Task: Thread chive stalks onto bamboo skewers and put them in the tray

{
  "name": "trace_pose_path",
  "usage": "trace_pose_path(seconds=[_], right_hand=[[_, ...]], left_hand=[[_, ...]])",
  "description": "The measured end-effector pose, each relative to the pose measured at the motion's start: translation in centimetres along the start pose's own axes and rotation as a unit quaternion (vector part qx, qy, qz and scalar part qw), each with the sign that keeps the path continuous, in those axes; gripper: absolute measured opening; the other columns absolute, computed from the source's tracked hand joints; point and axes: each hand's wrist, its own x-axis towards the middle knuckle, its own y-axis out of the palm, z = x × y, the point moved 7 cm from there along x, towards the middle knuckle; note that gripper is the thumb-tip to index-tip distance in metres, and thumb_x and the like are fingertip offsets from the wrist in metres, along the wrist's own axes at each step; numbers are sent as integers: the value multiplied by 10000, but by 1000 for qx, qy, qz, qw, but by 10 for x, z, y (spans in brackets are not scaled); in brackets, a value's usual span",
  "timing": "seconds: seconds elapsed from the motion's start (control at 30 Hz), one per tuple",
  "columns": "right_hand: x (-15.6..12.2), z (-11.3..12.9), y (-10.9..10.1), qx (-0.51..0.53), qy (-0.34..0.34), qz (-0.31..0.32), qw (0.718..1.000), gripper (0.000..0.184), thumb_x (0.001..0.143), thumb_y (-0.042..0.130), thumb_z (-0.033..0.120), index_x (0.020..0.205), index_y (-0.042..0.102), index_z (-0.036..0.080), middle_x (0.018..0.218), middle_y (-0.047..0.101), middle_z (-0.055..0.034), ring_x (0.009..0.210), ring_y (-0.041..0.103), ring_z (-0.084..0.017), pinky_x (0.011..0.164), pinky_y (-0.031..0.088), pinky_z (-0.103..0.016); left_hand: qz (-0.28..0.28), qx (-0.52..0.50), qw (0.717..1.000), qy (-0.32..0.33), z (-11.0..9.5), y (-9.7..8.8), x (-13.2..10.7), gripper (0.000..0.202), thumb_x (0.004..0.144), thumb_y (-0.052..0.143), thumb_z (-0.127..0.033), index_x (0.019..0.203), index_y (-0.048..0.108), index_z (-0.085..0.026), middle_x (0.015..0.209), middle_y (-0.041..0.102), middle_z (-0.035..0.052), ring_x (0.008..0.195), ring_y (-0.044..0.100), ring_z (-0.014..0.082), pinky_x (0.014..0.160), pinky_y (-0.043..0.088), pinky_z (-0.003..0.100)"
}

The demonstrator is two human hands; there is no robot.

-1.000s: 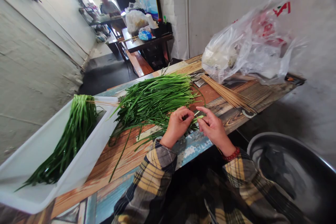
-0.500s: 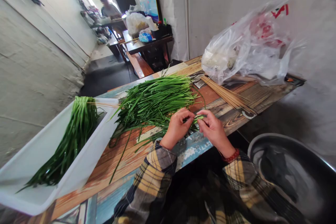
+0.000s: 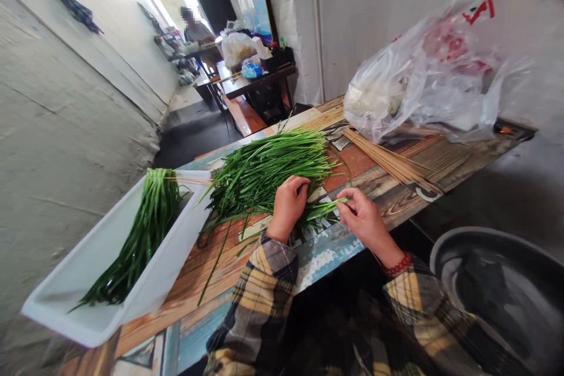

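**Right hand [image 3: 365, 224] pinches a few green stems [image 3: 325, 209] beside the pile of greens [image 3: 273, 167]**

In the head view, the pile of greens lies on a wooden-patterned table [image 3: 185, 282], pale ends to the right and dark leaves to the left. At the pile's near edge, the right hand grips the pale ends of the stems between thumb and fingers; their leafy part runs leftward, just in front of the pile. A red bracelet [image 3: 399, 265] circles that wrist. The left hand [image 3: 288, 207], also at the pile's near edge, has its fingers curled in; whether it grips anything, I cannot tell.

Left of the pile is a white tray [image 3: 176, 258] holding a bunch of greens [image 3: 138, 241], with thin sticks [image 3: 194, 180] poking out over the rim towards the pile. Right of the pile lie loose wooden sticks [image 3: 388, 160], with a clear plastic bag [image 3: 418, 85] behind them. A dark basin [image 3: 462, 236] sits to the pile's right, below the table edge. Far beyond the pile is another person [image 3: 196, 32].
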Motion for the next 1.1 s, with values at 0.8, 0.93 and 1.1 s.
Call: trace_pose_path(seconds=[0.8, 0.93, 1.1], right_hand=[[1, -3, 6, 0, -13, 7, 1000, 143, 884, 492, 331, 971, 497, 218, 520, 550, 66, 384, 488, -105, 427, 370, -215], [1, 0, 6, 2, -10, 9, 1000, 122, 885, 485, 315, 962, 498, 221, 517, 548, 69, 390, 495, -106, 436, 378, -214], [1, 2, 5, -2, -16, 6, 1000, 133, 878, 490, 327, 957, 501, 220, 517, 552, 67, 379, 491, -108, 434, 383, -221]], left_hand=[[1, 221, 973, 68, -33, -3, 1, 225, 906, 465, -199, 1040, 642, -231, 1051, 657, 53, 967, 500, 227, 795, 363, 360], [14, 278, 959, 59, -30, 3, 3, 181, 892, 496, -226, 989, 647, -251, 1002, 647, 60, 955, 485, 249, 749, 346, 377], [39, 310, 948, 57, -24, 6, 0, 78, 829, 584, -215, 876, 640, -244, 921, 611, 64, 941, 475, 255, 738, 341, 375]])
